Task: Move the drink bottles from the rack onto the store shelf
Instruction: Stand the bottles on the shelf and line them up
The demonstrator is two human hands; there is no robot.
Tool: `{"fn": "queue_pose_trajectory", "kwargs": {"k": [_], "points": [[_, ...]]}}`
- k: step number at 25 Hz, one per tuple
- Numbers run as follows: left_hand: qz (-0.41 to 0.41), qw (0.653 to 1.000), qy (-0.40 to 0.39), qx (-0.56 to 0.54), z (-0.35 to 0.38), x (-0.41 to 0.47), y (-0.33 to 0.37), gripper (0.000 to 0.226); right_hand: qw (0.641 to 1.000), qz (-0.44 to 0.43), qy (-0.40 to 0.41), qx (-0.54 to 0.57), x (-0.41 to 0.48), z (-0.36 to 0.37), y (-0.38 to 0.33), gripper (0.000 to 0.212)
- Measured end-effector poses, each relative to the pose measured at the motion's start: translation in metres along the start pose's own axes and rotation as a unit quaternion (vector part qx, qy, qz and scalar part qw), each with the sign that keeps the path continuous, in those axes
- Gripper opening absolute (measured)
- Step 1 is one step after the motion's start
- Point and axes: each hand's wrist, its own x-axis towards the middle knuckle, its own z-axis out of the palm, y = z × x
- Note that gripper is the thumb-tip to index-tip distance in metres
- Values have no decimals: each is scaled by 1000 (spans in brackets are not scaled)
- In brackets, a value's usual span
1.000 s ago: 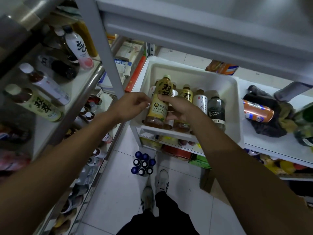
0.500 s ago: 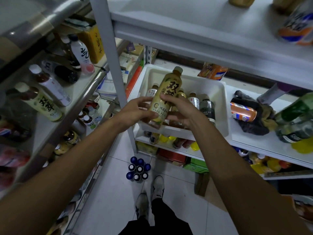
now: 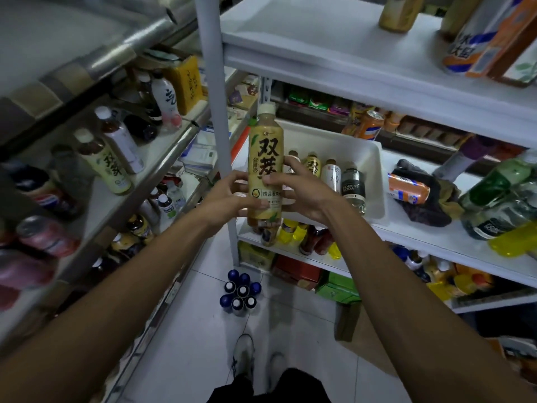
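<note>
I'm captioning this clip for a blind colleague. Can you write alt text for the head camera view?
A left hand and a right hand hold a yellow-labelled tea bottle upright between them, fingers curled round its lower half. Behind it a white bin on a white shelf unit holds several more bottles; metal shelves with drinks stand at left.

Top-shelf bottle point(image 3: 399, 13) is cropped; left-edge bottles point(image 3: 43, 237) blurred, perhaps soda

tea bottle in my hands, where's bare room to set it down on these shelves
Most room: the top white shelf, bare from the grey post to the tan bottle. The white bin has bare floor behind its row of bottles. Crowded: the left metal shelf with lying bottles, and right of the bin, where a dark cloth, orange can and green bottles sit.
</note>
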Motion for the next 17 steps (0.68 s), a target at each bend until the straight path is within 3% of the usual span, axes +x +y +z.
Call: {"fn": "queue_pose_trajectory", "kwargs": {"k": [10, 17], "points": [[45, 988, 145, -5, -16, -126, -6, 49, 989, -84, -118, -38, -42, 73, 12, 52], [99, 947, 301, -52, -49, -232, -5, 59, 952, -144, -248, -107, -73, 175, -3, 62]]}}
